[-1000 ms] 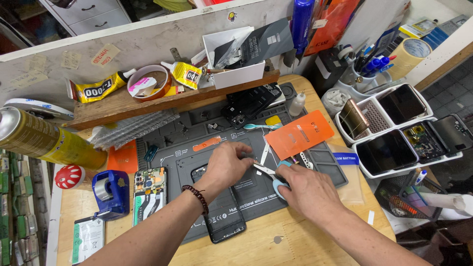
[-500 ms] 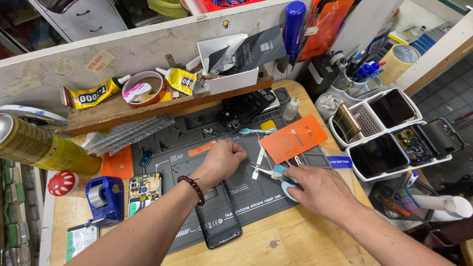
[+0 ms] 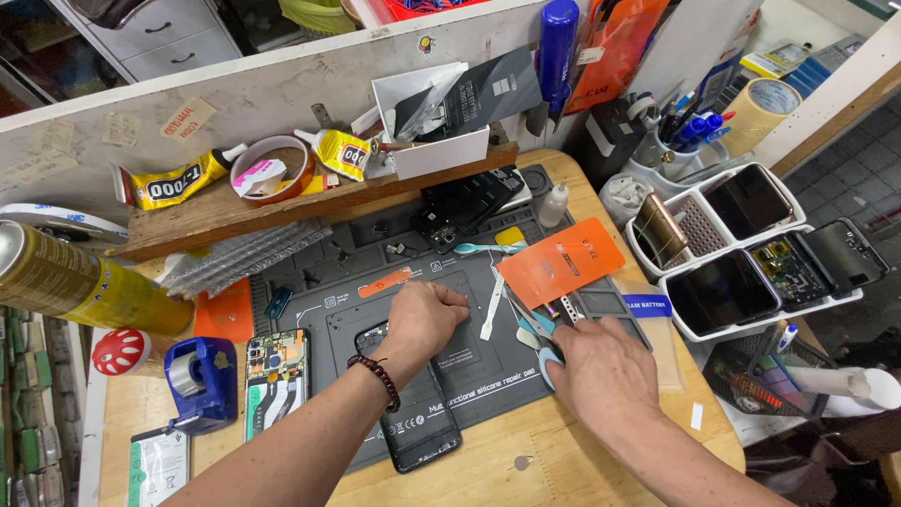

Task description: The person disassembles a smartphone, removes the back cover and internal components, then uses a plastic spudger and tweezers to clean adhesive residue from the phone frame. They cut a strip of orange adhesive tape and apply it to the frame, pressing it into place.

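My left hand (image 3: 427,319) lies curled in a fist on the dark grey repair mat (image 3: 469,376), over the top end of a black phone (image 3: 418,427) that lies face down. Whether the fingertips pinch anything I cannot tell. To its right, my right hand (image 3: 601,371) grips small scissors with light blue handles (image 3: 535,329), blades pointing toward the left hand. A white plastic pry tool (image 3: 490,314) lies on the mat between the two hands. An orange card (image 3: 560,263) lies just beyond the scissors.
A blue tape dispenser (image 3: 199,380) and an opened phone board (image 3: 275,376) lie left of the mat. A wooden shelf (image 3: 216,221) holds glue tubes and tape. White trays (image 3: 741,244) with phones stand at the right. A gold can (image 3: 66,282) lies far left.
Both hands stay in nearly the same spot on the mat. The right hand with the scissors has shifted slightly to the right, and the view has moved a little.
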